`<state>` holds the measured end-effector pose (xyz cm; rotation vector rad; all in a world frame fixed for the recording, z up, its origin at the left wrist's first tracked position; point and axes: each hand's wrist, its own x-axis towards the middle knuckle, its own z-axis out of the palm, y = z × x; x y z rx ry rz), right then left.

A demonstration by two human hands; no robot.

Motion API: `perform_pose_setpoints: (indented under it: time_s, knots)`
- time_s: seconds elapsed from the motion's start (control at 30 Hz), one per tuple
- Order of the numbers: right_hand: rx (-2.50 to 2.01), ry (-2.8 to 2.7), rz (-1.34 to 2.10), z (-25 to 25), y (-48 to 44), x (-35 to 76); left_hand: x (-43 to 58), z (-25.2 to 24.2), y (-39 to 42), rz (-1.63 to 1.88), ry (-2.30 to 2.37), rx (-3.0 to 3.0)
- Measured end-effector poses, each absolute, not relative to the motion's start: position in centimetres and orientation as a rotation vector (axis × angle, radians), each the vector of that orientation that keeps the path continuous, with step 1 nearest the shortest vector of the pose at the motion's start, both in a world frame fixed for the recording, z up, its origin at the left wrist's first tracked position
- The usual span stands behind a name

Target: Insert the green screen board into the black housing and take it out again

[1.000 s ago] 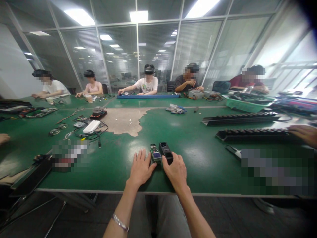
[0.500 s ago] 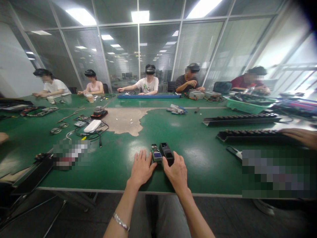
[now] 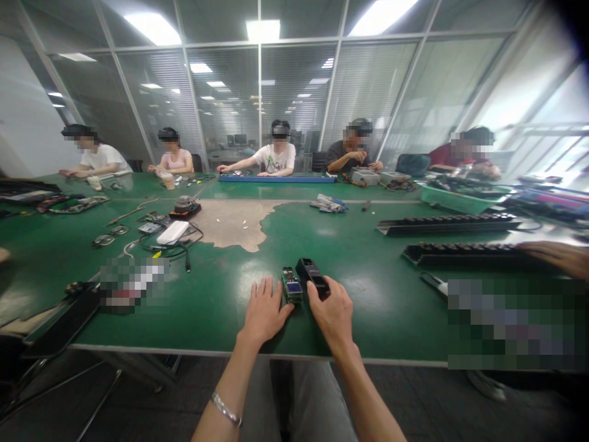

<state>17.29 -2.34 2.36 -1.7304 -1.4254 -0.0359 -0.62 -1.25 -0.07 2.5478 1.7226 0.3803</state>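
My left hand [image 3: 264, 312] lies flat on the green table, fingers stretched out, its thumb close to the lower end of a green circuit board [image 3: 292, 286]. The board carries a small bluish screen and lies lengthwise away from me. Just right of it is a black plastic casing [image 3: 309, 270] with rectangular openings. My right hand [image 3: 332, 310] grips the near end of this casing, thumb on its left side and fingers round its right. The fingertips on the far side are partly hidden.
Two long black rails [image 3: 451, 253] lie at right, with another person's hand [image 3: 552, 253] on the nearer one. A green basket [image 3: 460, 197] stands behind. At left are a white box [image 3: 173, 232] and cables. Several people sit across the table.
My right hand has shifted slightly right with the black casing, whose near end has swung right, away from the circuit board. My left hand has stayed nearly still.
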Motion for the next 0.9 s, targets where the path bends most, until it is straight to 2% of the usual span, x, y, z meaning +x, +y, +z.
perform_pose_setpoints:
  time_s: [0.27,0.9]
  knots:
    - [-1.691,-1.473,-0.02,5.2,-2.0,13.9,-0.6,-0.1,-1.3,0.399,1.737,2.537]
    - [-1.938,-1.602,-0.062,4.4,-3.6,11.1,-0.8,0.0,-1.3,0.377,1.725,2.525]
